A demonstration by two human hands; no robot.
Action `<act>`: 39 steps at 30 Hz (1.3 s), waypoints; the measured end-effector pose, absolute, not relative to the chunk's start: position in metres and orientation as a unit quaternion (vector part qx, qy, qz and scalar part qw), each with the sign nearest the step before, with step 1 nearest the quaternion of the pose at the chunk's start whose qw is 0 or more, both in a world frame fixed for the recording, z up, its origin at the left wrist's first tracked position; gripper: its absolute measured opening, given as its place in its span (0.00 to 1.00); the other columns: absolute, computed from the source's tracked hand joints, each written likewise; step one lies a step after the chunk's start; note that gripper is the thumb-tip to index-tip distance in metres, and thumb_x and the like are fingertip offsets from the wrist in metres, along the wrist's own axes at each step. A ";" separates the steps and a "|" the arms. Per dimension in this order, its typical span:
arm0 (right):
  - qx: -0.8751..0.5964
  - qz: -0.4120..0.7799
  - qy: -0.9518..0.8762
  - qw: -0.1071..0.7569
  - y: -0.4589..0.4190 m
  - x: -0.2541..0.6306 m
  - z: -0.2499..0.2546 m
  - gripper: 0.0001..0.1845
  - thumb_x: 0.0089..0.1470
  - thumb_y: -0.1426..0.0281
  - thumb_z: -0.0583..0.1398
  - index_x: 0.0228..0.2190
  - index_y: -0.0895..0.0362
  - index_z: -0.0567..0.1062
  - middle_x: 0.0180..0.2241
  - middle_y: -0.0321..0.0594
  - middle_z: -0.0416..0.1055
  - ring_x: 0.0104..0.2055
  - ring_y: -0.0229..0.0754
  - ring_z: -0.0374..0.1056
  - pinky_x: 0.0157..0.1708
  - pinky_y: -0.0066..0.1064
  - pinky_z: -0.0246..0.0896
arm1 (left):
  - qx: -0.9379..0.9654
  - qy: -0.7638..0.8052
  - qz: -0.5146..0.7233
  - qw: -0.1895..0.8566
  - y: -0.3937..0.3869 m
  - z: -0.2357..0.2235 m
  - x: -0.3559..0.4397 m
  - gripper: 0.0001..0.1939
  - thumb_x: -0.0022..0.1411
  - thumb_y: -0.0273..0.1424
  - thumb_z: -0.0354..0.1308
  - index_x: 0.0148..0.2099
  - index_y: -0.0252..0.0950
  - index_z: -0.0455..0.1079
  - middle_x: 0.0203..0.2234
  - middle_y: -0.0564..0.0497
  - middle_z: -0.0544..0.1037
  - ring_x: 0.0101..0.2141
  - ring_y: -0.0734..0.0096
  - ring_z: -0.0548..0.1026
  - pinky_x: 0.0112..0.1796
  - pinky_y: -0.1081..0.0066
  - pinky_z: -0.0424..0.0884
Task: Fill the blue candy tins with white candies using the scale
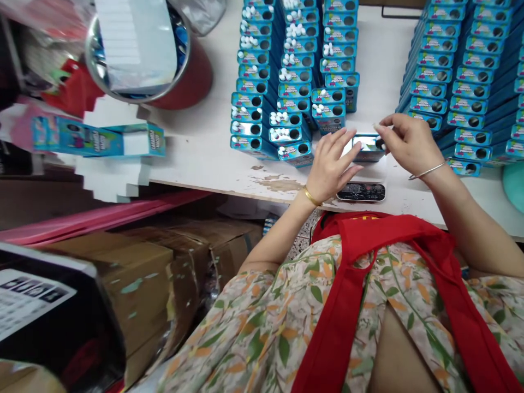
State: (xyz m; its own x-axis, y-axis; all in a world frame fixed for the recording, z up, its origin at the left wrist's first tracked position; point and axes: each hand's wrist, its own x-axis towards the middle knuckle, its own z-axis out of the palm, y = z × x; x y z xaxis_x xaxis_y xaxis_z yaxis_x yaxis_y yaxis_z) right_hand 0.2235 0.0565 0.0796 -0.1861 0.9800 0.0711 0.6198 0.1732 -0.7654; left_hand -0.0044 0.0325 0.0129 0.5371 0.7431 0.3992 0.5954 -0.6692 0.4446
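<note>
A small blue candy box (pixel 368 155) with a white top and a hole stands between my hands at the table's front. My left hand (pixel 331 166) is at its left side, fingers spread, with fingertips over the box's top and near corner. My right hand (pixel 411 143) is at its right end, thumb and finger drawn together above the hole. Whatever that pinch holds is too small to make out. Just in front of the box lies a flat black device with a pale rim (pixel 361 191).
Rows of blue boxes with white candies on top (pixel 290 134) stand to the left; more boxes (pixel 469 120) stand to the right. A red metal pot (pixel 188 82), a flattened blue carton (pixel 102 139) and a teal bowl (pixel 514 177) flank them. Cardboard boxes (pixel 139 295) sit below the table's left side.
</note>
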 end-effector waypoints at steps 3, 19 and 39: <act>-0.575 0.326 -0.675 0.328 0.052 0.226 0.075 0.23 0.66 0.48 0.57 0.38 0.56 0.76 0.23 0.37 0.68 0.29 0.41 0.70 0.33 0.33 0.64 | 0.873 0.375 0.284 0.126 0.036 0.012 0.009 0.28 0.73 0.52 0.45 0.68 0.47 0.61 0.69 0.43 0.63 0.70 0.52 0.58 0.67 0.43 0.53; -0.648 0.412 -0.476 0.429 -0.014 0.283 0.055 0.23 0.55 0.46 0.66 0.35 0.54 0.76 0.20 0.34 0.66 0.16 0.33 0.54 0.16 0.30 0.44 | 0.890 0.352 0.270 0.102 0.011 -0.006 0.009 0.15 0.76 0.33 0.47 0.56 0.38 0.71 0.43 0.45 0.79 0.41 0.65 0.76 0.40 0.65 0.71; -0.694 0.356 -0.394 0.486 -0.061 0.312 0.070 0.12 0.53 0.60 0.68 0.35 0.54 0.81 0.21 0.38 0.68 0.17 0.34 0.57 0.19 0.32 0.46 | 0.864 0.391 0.290 0.132 0.055 0.052 0.035 0.18 0.77 0.44 0.45 0.47 0.43 0.72 0.37 0.48 0.75 0.42 0.61 0.74 0.48 0.54 0.67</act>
State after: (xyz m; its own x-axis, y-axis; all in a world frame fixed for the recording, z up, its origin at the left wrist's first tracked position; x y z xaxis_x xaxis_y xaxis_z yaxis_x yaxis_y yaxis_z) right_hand 0.3122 -0.0608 0.0699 0.4366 0.8927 -0.1120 0.2009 -0.2181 -0.9550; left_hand 0.0352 0.0549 0.0518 0.5261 0.7518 0.3975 0.5993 -0.6594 0.4540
